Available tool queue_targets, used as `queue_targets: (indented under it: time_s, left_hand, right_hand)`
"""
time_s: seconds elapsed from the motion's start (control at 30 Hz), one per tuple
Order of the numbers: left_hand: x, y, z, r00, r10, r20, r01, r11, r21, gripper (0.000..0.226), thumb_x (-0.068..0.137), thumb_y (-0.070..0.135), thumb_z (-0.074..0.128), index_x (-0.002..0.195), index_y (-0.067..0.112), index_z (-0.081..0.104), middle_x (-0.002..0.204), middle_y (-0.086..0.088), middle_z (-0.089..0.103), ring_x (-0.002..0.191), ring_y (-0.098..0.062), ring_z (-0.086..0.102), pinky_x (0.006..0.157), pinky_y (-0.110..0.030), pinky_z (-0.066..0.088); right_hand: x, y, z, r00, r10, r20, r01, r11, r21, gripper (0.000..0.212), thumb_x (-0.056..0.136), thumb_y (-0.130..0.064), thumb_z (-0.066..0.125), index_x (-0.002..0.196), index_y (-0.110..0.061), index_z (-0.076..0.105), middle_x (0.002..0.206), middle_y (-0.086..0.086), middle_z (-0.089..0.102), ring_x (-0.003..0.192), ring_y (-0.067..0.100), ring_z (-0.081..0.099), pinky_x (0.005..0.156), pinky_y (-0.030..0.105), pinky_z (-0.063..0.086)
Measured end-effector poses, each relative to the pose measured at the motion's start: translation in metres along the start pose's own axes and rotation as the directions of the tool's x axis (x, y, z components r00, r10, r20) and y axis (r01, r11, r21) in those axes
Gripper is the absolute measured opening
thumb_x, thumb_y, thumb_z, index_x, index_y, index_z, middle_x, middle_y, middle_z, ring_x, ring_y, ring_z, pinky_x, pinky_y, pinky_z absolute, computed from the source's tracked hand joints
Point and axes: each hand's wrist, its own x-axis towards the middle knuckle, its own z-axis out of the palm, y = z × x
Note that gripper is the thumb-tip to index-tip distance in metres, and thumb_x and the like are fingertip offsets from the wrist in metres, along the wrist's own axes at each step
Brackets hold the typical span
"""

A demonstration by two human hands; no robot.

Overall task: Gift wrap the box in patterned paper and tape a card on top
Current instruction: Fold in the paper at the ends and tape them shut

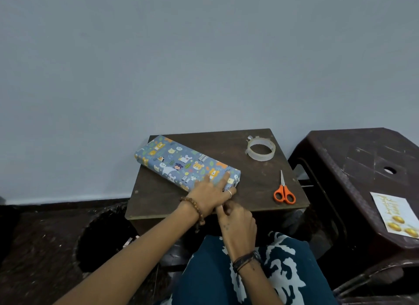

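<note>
One wrapped box (187,163) lies on the worktop (256,180), already covered in blue patterned paper, directly ahead of both hands and reaching away to their left. Its long axis runs on a slant, from a far end well to the left of the hands to a near end right under the left hand's fingers, so the near end is the one within reach.

The left hand (209,195) crosses over from the left and lies flat on that near end, fingers straight and spread, pressing the paper down. It is the nearer hand, in contact with the box. Just behind it and a little to its right, the right hand (237,223) sits at the worktop's near edge with fingers curled in; it seems to be pinching something small, perhaps a bit of tape, but the left wrist hides the fingertips and I cannot tell for sure.

Further right of both hands: one roll of clear tape (260,149) at the far side, and one pair of orange-handled scissors (284,190) nearer, blades pointing away. Well to the right, off the worktop, one card (396,215) rests on a dark plastic stool (353,168), not yet on the box. Fetching it looks like a reach for the right hand, which is the closer one.
</note>
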Motion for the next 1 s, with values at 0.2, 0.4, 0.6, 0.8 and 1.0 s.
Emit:
queue_targets:
  time_s: [0.2, 0.4, 0.6, 0.8, 1.0]
  left_hand:
    - [-0.011, -0.009, -0.019, 0.995, 0.097, -0.028, -0.095, 0.992, 0.082, 0.055, 0.096, 0.009, 0.039, 0.146, 0.022, 0.018, 0.156, -0.017, -0.003, 0.121, -0.039, 0.046, 0.090, -0.042, 0.041]
    - [-0.018, -0.017, -0.051, 0.980, 0.013, -0.200, -0.010, 1.000, 0.018, 0.067, 0.089, 0.033, 0.046, 0.147, 0.022, 0.014, 0.157, -0.009, 0.002, 0.122, -0.038, 0.044, 0.073, -0.036, 0.040]
    - [-0.058, -0.042, -0.116, 0.649, -0.431, -0.627, 0.033, 0.839, -0.544, 0.073, 0.071, 0.047, 0.053, 0.139, 0.035, 0.031, 0.133, 0.005, 0.053, 0.101, -0.027, 0.062, 0.080, -0.031, 0.047]
    - [-0.076, -0.082, -0.119, 0.518, -0.764, -0.384, -0.600, -0.005, -0.800, 0.026, 0.087, 0.013, 0.062, 0.108, 0.024, 0.053, 0.093, 0.008, 0.060, 0.074, -0.009, 0.062, 0.050, -0.021, 0.054]
    - [-0.076, -0.084, -0.068, 0.574, -0.791, -0.211, -0.661, -0.296, -0.689, 0.049, 0.059, 0.036, 0.063, 0.107, 0.031, 0.057, 0.107, 0.001, 0.062, 0.079, -0.018, 0.066, 0.052, -0.029, 0.056]
  right_hand:
    - [-0.006, 0.000, -0.011, 0.994, -0.100, 0.043, 0.099, 0.995, 0.021, 0.038, 0.096, -0.043, 0.035, 0.081, -0.018, 0.060, 0.083, -0.001, 0.065, 0.078, 0.020, 0.061, 0.066, 0.034, 0.044]
    - [0.012, 0.002, -0.030, 0.991, 0.073, -0.116, 0.001, 0.845, 0.535, 0.029, 0.091, -0.048, 0.042, 0.109, -0.035, 0.061, 0.099, 0.002, 0.065, 0.086, 0.023, 0.064, 0.073, 0.040, 0.055]
    - [0.038, -0.012, -0.067, 0.998, 0.063, -0.031, -0.028, 0.759, 0.651, 0.052, 0.089, -0.040, 0.055, 0.138, -0.030, 0.040, 0.130, -0.001, 0.047, 0.110, 0.009, 0.050, 0.100, 0.039, 0.041]
    - [0.042, -0.017, -0.096, 0.960, 0.012, 0.279, -0.241, 0.537, 0.808, 0.051, 0.078, -0.043, 0.062, 0.125, -0.035, 0.045, 0.126, -0.007, 0.057, 0.099, 0.007, 0.062, 0.083, 0.041, 0.053]
    - [0.035, -0.006, -0.095, 0.975, 0.102, 0.197, -0.222, 0.498, 0.839, 0.074, 0.078, -0.021, 0.074, 0.135, -0.033, 0.029, 0.118, 0.000, 0.055, 0.102, 0.024, 0.061, 0.062, 0.029, 0.050]
